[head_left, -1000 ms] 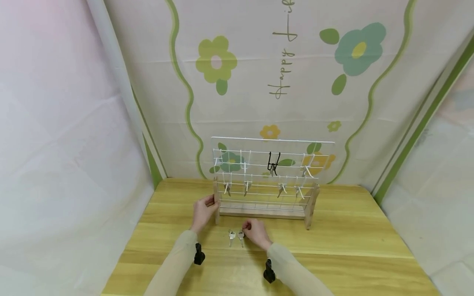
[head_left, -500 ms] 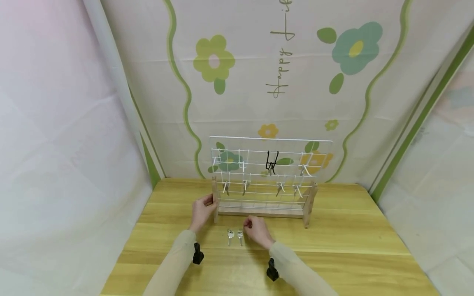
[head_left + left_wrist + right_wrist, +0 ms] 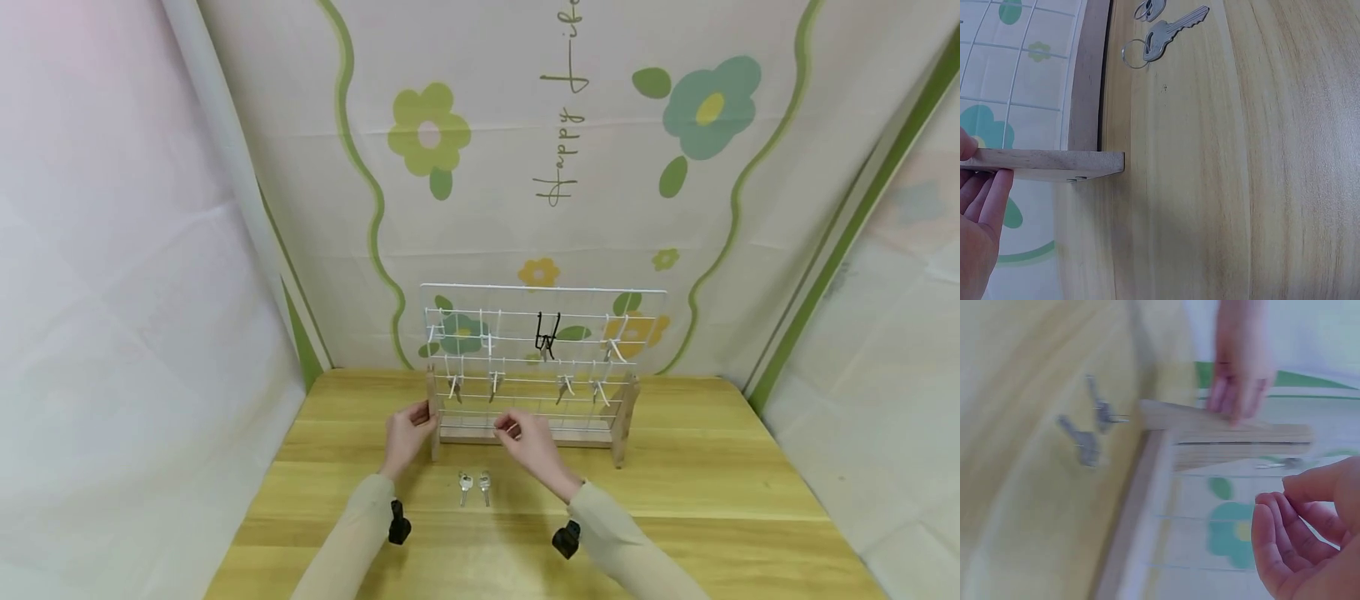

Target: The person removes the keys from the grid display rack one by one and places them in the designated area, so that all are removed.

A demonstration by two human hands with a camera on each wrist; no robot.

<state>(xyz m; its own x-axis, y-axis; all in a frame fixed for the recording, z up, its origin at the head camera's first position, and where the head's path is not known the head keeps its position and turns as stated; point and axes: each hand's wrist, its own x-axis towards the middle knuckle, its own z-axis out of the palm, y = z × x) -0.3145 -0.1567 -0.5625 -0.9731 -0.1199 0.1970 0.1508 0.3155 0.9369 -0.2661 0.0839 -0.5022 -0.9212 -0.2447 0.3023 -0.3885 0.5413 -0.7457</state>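
A white wire grid rack (image 3: 525, 361) stands on a wooden base with side posts. My left hand (image 3: 407, 435) pinches the left wooden post (image 3: 1047, 159), thumb on one face and fingers on the other. Just in front of the rack's lower grid hovers my right hand (image 3: 536, 443); its fingers are loosely curled, and nothing shows between thumb and fingertips in the right wrist view. Two silver keys, a left key (image 3: 466, 483) and a right key (image 3: 485, 483), lie side by side on the table before the rack. Each has a small ring (image 3: 1135, 55).
White hooks line the grid in two rows, and small keys hang on several, such as a lower hook (image 3: 566, 385). One black hook (image 3: 547, 335) sits in the upper row. Behind the wooden table (image 3: 675, 483) rises a flowered cloth backdrop (image 3: 480, 217).
My right hand has left the spot beside the right key and risen forward to the lower grid. Both keys stay on the table. The left hand keeps its hold on the post.
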